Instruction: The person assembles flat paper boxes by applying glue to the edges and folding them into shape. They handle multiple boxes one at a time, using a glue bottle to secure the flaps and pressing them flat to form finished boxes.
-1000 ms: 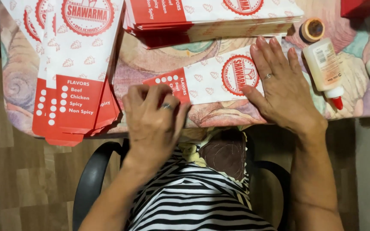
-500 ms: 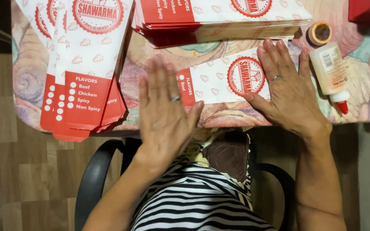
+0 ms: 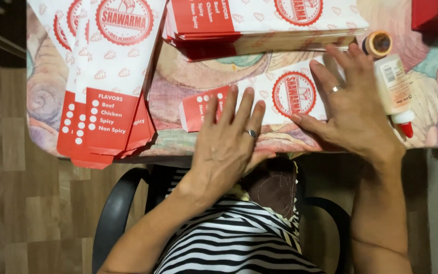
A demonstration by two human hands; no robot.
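Swirled pastel cloth covers the surface (image 3: 188,81) in front of me, with wood floor off to the left and a dark chair under me. Both my hands lie flat on one white-and-red paper sleeve (image 3: 275,99) lying lengthwise near the surface's near edge. My left hand (image 3: 229,142) presses its red end with fingers spread and straight, no grip closed on anything, a ring on one finger. My right hand (image 3: 353,109) is likewise open, palm down on the sleeve's right end, fingers fanned toward the far side. Just beside that hand on the right lies a glue bottle (image 3: 394,89) with a red tip. One stack of the same sleeves (image 3: 259,23) sits on the far side, another stack (image 3: 107,76) hangs over the near edge at left.
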